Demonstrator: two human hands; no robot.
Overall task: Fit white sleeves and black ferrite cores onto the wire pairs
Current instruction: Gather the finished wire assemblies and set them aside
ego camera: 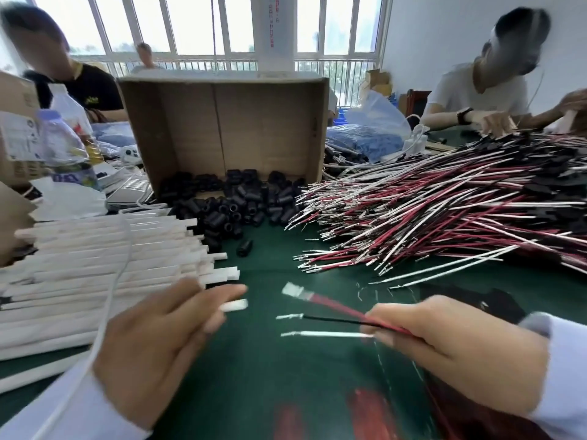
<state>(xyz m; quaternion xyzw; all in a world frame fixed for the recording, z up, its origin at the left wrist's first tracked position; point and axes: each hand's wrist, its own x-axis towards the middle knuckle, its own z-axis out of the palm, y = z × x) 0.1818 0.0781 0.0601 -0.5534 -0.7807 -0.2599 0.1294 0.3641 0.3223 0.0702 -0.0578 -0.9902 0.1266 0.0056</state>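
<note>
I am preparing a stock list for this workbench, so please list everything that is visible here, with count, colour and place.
white sleeves: large pile, white, table left
held sleeve: one, white, in the left hand
ferrite cores: many, black, spilling from the box, centre
cardboard box: one, brown, on its side behind the cores
wire pile: many, red and white, table right
held wires: three, red, black, white, in the right hand
plastic bottles: two, clear, far left
plastic bag: one, clear, blue contents, behind the wire pile
table: one, green top
other workers: at least two, far side
left hand: pinches the held sleeve
right hand: grips the held wires
</note>
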